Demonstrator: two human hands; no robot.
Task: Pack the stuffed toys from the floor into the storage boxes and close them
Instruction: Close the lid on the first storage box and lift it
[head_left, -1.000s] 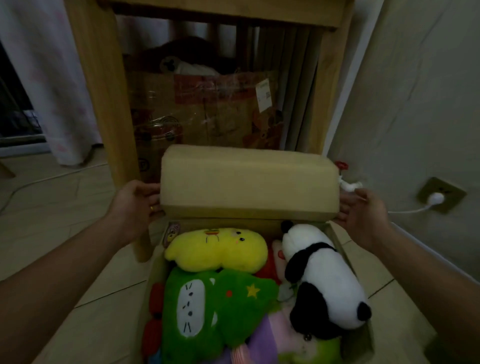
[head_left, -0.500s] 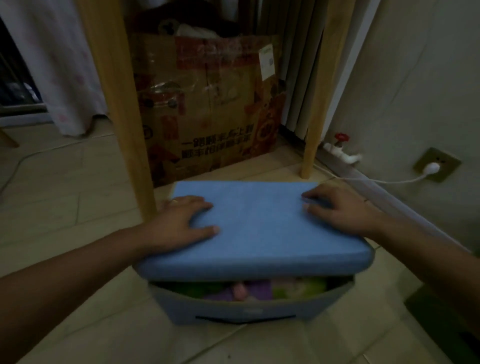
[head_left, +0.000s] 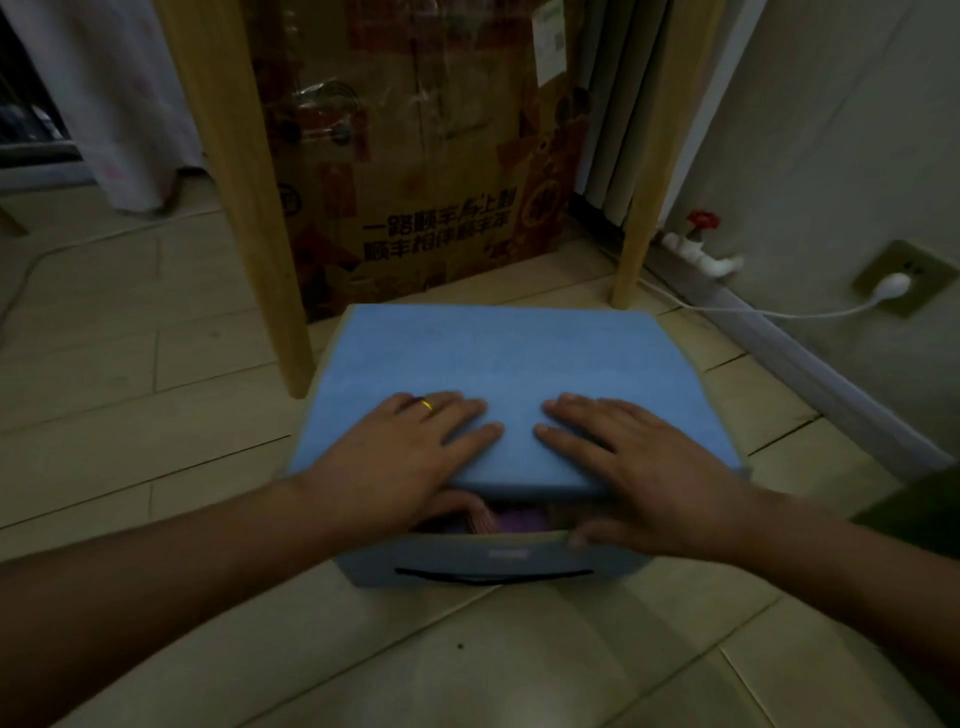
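The blue storage box (head_left: 488, 564) is sitting on the tiled floor (head_left: 156, 395), just in front of a wooden leg (head_left: 244, 208) and a printed cardboard carton (head_left: 415, 171). Its blue lid (head_left: 498, 358) is lying over the top but is not fully down: a gap is showing along the near edge, and purple and pink stuffed toys (head_left: 511, 519) are peeking through it. A black strap handle (head_left: 493, 576) is running across the box's front wall.

The left hand (head_left: 400, 462) is lying flat on the lid near its front edge, fingers straight and spread, a gold ring (head_left: 427, 405) showing on one finger; its thumb is tucking under the lid's edge into the gap. The right hand (head_left: 639, 467) is resting flat beside it, grip released, fingers stretched over the lid and the thumb touching the box's front rim.

To the right, a second wooden leg (head_left: 649, 171) is standing near the wall (head_left: 831, 130), where a white plug (head_left: 891, 285) is sitting in a socket (head_left: 904, 278) beside a pipe with a red valve (head_left: 701, 221).
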